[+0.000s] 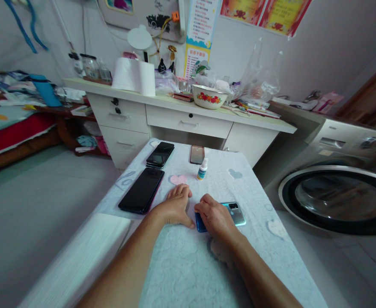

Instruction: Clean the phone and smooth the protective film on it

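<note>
A blue phone (239,216) lies back up on the cloth-covered table, its camera block at the right end. My right hand (214,215) rests over its left part with the fingers curled; whatever is under them is hidden. Just left of the phone, my left hand (179,206) lies on the cloth, thumb apart from the other fingers, holding nothing. A large black phone (142,190) is to the left of that hand. Beyond it sits a stack of dark phones (161,154). The small white spray bottle (202,170) stands upright ahead of my hands, near a brown-edged phone or case (197,154).
Behind the table is a white desk (188,124) bearing a flowered bowl (209,97), paper rolls (147,78) and plastic bags. At the right stands a washing machine (338,171). A white ribbed surface (82,256) borders the table's left side.
</note>
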Available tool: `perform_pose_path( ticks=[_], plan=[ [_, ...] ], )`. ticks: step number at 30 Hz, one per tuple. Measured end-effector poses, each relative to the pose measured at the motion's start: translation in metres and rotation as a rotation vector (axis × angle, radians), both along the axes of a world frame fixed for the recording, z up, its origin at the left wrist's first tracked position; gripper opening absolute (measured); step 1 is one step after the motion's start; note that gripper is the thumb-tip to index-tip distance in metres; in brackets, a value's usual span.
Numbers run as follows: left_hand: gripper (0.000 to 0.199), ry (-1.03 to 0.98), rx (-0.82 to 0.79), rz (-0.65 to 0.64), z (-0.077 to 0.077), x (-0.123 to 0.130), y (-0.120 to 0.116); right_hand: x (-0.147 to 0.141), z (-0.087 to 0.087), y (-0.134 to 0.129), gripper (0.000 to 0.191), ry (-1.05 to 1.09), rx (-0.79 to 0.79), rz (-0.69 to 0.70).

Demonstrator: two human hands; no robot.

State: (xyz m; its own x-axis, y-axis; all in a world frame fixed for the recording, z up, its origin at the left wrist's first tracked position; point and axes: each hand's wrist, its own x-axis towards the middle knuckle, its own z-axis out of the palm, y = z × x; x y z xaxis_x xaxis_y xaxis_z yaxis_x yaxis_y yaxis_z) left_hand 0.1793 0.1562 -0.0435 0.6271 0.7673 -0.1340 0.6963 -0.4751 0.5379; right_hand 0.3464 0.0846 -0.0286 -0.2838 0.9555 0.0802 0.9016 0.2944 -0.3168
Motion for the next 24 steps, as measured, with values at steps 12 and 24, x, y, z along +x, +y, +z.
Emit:
perform_pose_path(
  ticks=[12,24],
  plan=[
    [0.076,-0.021,-0.008,-0.004,-0.001,-0.001,0.001,0.009,0.010,-0.018,0.024,0.076,-0.098,0.174],
    [0.070,-0.003,-0.018,-0.013,0.003,-0.001,-0.001,0.010,0.002,-0.017,0.023,0.109,-0.062,0.112]
  ],
)
